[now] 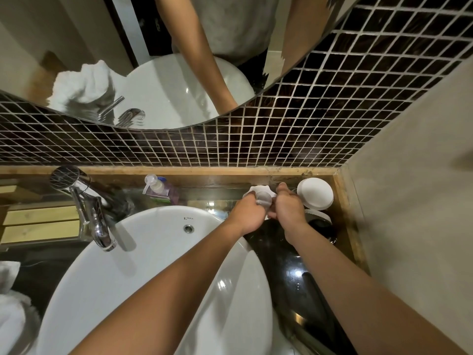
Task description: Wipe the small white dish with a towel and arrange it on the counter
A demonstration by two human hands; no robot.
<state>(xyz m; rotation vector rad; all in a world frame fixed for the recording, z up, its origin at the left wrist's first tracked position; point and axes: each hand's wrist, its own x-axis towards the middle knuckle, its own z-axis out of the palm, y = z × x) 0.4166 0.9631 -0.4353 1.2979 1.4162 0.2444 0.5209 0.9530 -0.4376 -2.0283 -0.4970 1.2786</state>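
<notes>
The small white dish [256, 189], with a scalloped rim, is held up over the black counter [294, 267], right of the basin and close to the back ledge. My left hand [249, 213] grips its left rim, thumb on top. A small greyish wad of towel [264, 199] is pressed against the dish between both hands. My right hand [288, 208] closes on the wad from the right, with its forefinger reaching over the dish's right rim. Most of the dish is hidden behind my fingers and the wad.
Two round white lidded containers [315, 193] stand in the counter's right corner by the wall. A white basin [153, 272] with a chrome faucet [94, 216] fills the middle. A soap dispenser [157, 187] stands behind it. White towels [10, 311] lie at the far left.
</notes>
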